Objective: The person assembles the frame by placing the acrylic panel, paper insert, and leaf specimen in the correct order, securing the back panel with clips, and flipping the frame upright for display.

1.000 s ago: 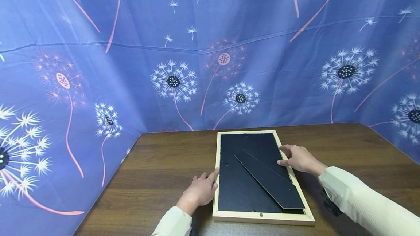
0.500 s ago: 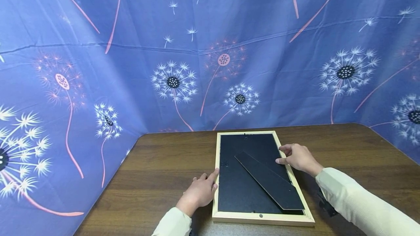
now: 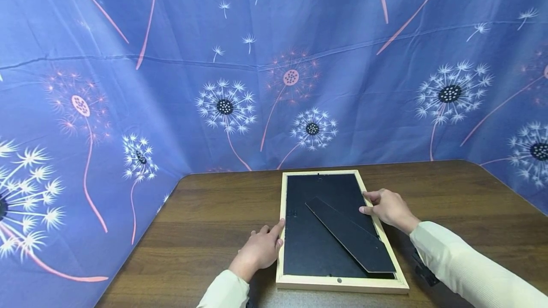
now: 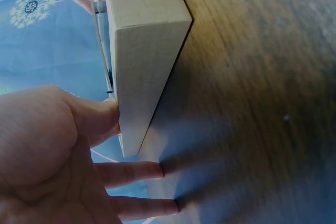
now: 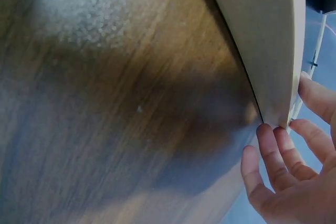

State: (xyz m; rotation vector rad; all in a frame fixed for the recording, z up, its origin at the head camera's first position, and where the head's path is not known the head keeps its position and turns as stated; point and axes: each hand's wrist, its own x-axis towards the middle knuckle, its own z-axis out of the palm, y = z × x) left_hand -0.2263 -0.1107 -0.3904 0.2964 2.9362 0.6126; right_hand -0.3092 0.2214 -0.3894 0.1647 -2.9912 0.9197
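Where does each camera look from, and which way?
Head: on the head, facing forward and down at frame, table, cloth; left hand and right hand show.
Left wrist: on that wrist, facing the frame's left side; left hand shows, right hand beyond.
Right wrist: on that wrist, facing its right side; right hand shows.
Wrist views share frame and table.

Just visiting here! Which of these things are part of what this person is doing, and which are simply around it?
Part of the work:
frame, back side up
its black back
stand
left hand and right hand, at the frame's sides

Simply around it:
table
patterned cloth
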